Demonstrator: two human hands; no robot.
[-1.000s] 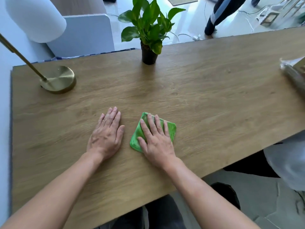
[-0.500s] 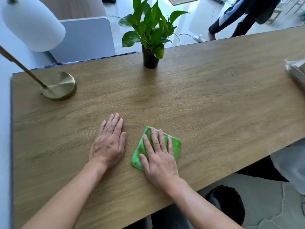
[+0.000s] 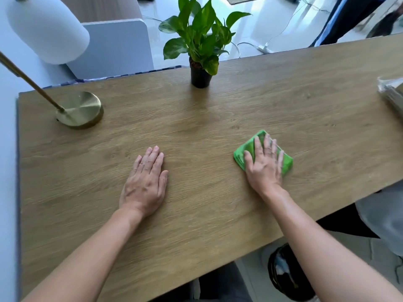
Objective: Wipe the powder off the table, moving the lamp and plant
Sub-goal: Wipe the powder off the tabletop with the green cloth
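Right hand (image 3: pixel 265 164) presses green cloth (image 3: pixel 244 150) flat on table (image 3: pixel 218 118)

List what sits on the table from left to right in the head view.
Lamp base → left hand → plant → right hand pressing the cloth flat → wrapped stack at the right edge.

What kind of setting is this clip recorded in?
Likely an office or studio room: a long wooden table with a brass lamp, cables and a power strip on glossy floor.
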